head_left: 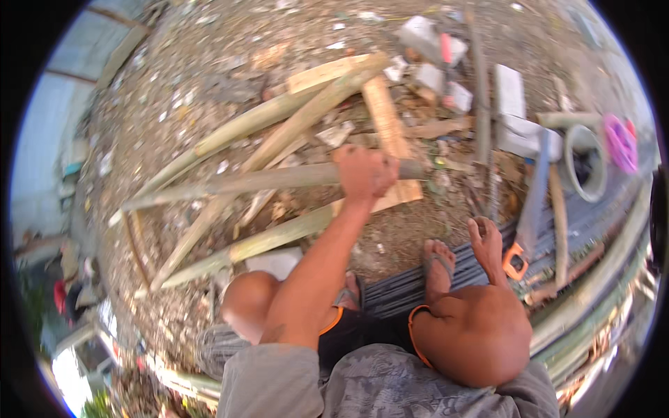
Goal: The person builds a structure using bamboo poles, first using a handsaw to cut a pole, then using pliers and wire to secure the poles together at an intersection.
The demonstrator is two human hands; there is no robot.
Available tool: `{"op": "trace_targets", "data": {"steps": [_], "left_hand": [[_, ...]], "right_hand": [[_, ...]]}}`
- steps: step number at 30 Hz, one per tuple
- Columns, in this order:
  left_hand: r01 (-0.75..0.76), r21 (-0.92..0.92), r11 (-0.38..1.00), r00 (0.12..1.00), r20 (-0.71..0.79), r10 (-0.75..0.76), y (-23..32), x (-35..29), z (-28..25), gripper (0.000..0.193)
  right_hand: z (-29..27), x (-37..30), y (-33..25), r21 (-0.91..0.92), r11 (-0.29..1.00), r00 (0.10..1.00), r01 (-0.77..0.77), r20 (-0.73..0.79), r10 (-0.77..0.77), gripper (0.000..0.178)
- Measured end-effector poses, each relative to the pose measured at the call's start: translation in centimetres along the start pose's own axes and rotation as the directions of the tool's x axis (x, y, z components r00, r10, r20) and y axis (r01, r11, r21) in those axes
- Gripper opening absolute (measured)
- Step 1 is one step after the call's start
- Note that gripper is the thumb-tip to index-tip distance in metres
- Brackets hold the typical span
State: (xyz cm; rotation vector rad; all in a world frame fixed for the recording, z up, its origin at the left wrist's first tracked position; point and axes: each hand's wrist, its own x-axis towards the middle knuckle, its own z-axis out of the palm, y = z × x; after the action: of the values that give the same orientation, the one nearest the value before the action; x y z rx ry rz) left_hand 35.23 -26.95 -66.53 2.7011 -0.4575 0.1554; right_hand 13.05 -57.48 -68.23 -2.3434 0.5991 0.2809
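Note:
My left hand [366,172] is closed around a greyish wooden pole [279,179] near its right end. That pole lies across a frame of peeled poles; a diagonal pole [300,118] crosses the frame, and another pole [279,240] runs along its near side. A sawn board [385,118] shows beyond my left hand. Above my right knee, my right hand [486,240] hangs with loosely bent fingers apart and nothing visible in it. Just right of it stands a handsaw [535,188] with an orange handle, apart from my fingers.
Dark thin rods [397,291] lie beneath my feet and stretch right. Pale blocks [511,104] sit at the far right, near a grey bucket [584,164] and a purple ring-shaped thing [619,144]. Bamboo poles [592,272] line the right side. Litter and chips cover the dirt ground.

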Motion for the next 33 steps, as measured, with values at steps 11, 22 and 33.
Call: {"op": "trace_targets", "data": {"steps": [11,22,33], "left_hand": [[-0.019,0.044,0.999,1.000,-0.017,0.020,0.8,-3.3,0.4,0.032],[-0.035,0.013,0.999,0.973,-0.228,0.037,1.6,-2.7,0.6,0.028],[0.016,-0.004,1.000,0.992,-0.122,-0.017,1.4,-1.1,1.1,0.022]], "right_hand": [[9.6,6.2,-7.2,0.476,0.879,0.897,0.037,0.371,-0.239,0.059],[4.3,2.0,-13.6,0.640,0.542,0.707,-0.544,0.698,-0.114,0.106],[10.9,2.9,-7.2,0.437,0.683,0.634,-0.585,0.772,0.049,0.072]]}}
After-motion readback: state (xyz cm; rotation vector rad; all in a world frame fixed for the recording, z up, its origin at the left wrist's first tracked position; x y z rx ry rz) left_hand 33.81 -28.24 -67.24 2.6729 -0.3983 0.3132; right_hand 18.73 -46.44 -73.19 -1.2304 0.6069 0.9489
